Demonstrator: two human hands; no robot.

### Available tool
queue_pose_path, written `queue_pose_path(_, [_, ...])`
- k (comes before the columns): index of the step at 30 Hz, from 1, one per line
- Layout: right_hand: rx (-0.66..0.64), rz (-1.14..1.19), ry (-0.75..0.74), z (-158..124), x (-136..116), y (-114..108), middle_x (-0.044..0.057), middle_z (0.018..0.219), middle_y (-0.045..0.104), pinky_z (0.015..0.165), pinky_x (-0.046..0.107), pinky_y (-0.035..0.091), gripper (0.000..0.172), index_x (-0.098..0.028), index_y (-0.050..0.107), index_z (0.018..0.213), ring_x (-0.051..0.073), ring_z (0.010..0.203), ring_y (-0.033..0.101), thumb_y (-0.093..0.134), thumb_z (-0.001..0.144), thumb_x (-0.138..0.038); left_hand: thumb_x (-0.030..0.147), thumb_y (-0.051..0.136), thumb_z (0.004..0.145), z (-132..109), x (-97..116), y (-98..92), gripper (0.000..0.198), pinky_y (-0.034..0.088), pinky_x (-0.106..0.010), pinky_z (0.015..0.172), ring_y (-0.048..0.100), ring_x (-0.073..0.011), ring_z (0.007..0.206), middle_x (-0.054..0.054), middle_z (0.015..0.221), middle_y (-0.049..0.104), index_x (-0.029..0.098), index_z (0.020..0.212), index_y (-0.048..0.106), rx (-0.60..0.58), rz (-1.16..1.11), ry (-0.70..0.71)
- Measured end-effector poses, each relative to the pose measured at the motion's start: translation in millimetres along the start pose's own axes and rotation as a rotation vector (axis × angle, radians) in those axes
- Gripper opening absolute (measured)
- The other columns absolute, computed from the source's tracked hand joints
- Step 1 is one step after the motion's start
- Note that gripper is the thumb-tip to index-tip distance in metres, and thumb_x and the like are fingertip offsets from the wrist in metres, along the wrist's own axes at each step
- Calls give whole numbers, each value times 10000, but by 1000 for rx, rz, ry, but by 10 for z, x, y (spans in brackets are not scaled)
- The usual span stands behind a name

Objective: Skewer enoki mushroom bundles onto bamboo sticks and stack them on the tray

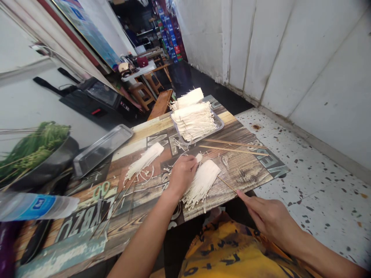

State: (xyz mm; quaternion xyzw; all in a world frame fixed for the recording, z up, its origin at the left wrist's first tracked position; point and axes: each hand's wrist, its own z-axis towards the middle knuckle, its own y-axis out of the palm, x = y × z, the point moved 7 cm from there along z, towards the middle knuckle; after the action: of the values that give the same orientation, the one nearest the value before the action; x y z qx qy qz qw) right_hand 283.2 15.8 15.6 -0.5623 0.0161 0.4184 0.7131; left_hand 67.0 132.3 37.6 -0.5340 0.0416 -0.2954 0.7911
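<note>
My right hand [269,216] is closed round the end of a thin bamboo skewer [227,183]. The skewer's far end meets the cut base of a flat bunch of enoki mushrooms [203,181] at the table's near edge. Just left of that bunch, my left hand [183,173] is curled with its fingers pinched on a small clump of enoki mushrooms [198,157]. Another enoki bunch [146,159] lies farther left, with loose strands about it. Beyond my hands, a tray [219,122] bears a stack of skewered enoki bunches [194,117].
Several bare skewers [234,144] lie right of the tray on the wood-patterned table [237,164]. To the left are a clear empty tray [101,150], a metal bowl [58,162] of greens, a water bottle [37,206] and a black-handled knife [36,241].
</note>
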Motion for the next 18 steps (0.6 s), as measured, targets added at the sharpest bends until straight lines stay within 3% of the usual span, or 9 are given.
queue_pose_path(6, [-6, -50, -20, -4, -3, 15, 35, 778, 708, 522, 215, 482, 467, -154, 436, 1403, 131, 615, 650, 350, 947, -101, 169, 567, 880, 2, -2, 4, 164, 514, -313, 756, 629, -179, 823, -54, 893, 705, 198, 789, 700, -7, 10, 3])
queue_pose_path(18, [-5, -49, -16, 2, -1, 22, 43, 834, 723, 535, 205, 479, 512, -182, 397, 1436, 124, 635, 657, 368, 931, -97, 172, 543, 893, 9, 10, 7, 192, 506, -306, 740, 620, -174, 806, -54, 865, 702, 198, 779, 695, -23, 1, 4])
